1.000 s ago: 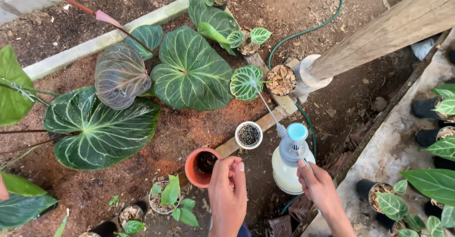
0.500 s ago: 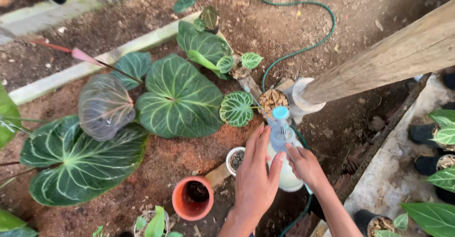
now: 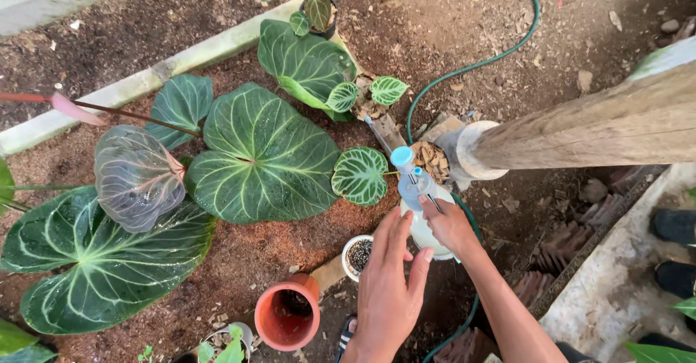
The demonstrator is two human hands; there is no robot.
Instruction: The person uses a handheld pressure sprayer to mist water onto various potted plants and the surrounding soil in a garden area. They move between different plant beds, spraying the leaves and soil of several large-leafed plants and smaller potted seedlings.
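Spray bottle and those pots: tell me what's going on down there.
A person crouches over a garden bed. The right hand grips the spray bottle near its neck, over the soil. The left hand is open, fingers spread, beside the bottle and just above a small white pot of dark mix. An empty orange pot lies tilted nearby, and big veined leaves fill the bed to the left.

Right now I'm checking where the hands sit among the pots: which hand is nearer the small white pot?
Left. The left hand hovers just right of the small white pot, fingers spread. The right hand is farther right, on the spray bottle.
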